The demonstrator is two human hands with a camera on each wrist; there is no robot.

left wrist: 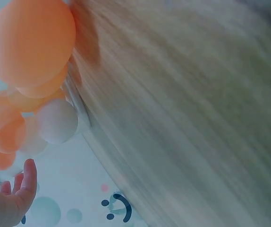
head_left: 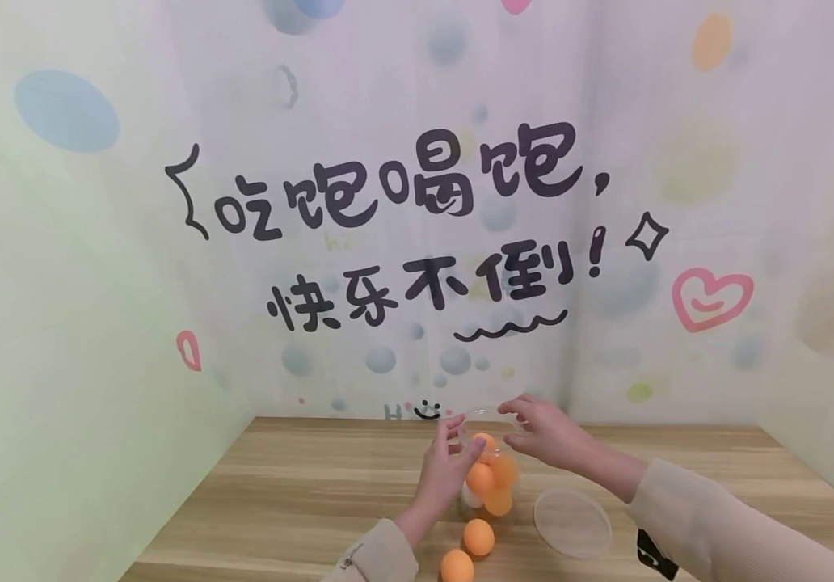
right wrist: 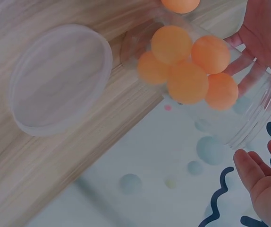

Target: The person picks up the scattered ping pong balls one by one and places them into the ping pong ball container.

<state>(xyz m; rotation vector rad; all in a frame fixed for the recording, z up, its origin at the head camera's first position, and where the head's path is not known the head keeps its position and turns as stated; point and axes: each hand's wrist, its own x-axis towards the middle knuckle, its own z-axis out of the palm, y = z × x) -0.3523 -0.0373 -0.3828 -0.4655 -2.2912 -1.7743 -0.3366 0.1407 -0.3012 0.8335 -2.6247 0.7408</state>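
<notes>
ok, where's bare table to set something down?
Largest: table left of the left hand, bordered by the backdrop. Smaller: behind the right sleeve, up to the backdrop. Crowded: jar by both hands, two loose orange balls in front, clear lid right, black object beside the sleeve.

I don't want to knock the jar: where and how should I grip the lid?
The lid is probably best pinched by its raised rim, coming from the right: it lies flat on the table, with the jar to its left in the head view.
</notes>
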